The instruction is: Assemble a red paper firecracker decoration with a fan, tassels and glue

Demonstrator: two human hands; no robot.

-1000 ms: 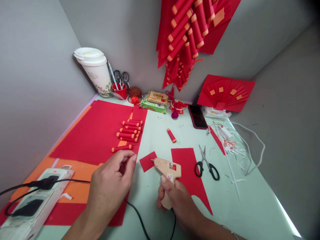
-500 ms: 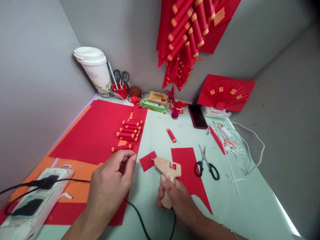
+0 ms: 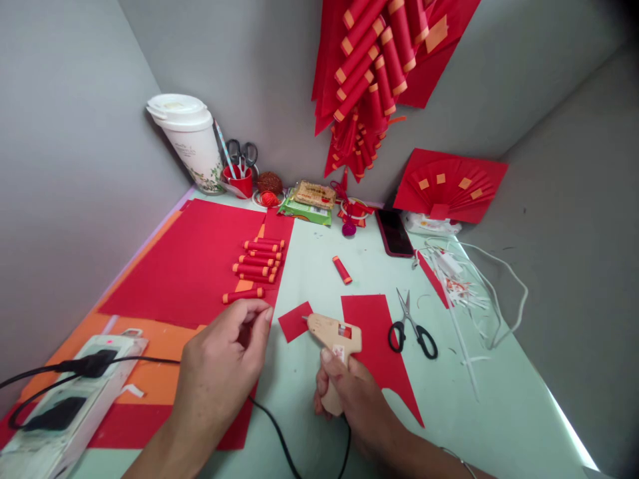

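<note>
Wrapped round the handle of a beige glue gun (image 3: 327, 327) is my right hand (image 3: 344, 386). The gun's nozzle points left, over a small red paper piece (image 3: 294, 322) on the table. My left hand (image 3: 227, 356) is closed in a pinch left of that piece; whatever its fingertips hold, if anything, is too small to name. Just beyond it lies a red roll with orange ends (image 3: 243, 295), near several stacked rolls (image 3: 257, 259). Another roll (image 3: 342, 270) lies alone farther back. A larger red sheet (image 3: 369, 332) is partly behind the gun, with black-handled scissors (image 3: 412, 329) on its right.
A power strip (image 3: 94, 392) with black cables is at the left front. Large red paper (image 3: 174, 253) covers the left. At the back stand a white cup (image 3: 187, 146), a red holder (image 3: 241, 183) and a phone (image 3: 395, 233). Red roll decorations (image 3: 369, 73) hang above. Paper scraps (image 3: 462, 289) lie right.
</note>
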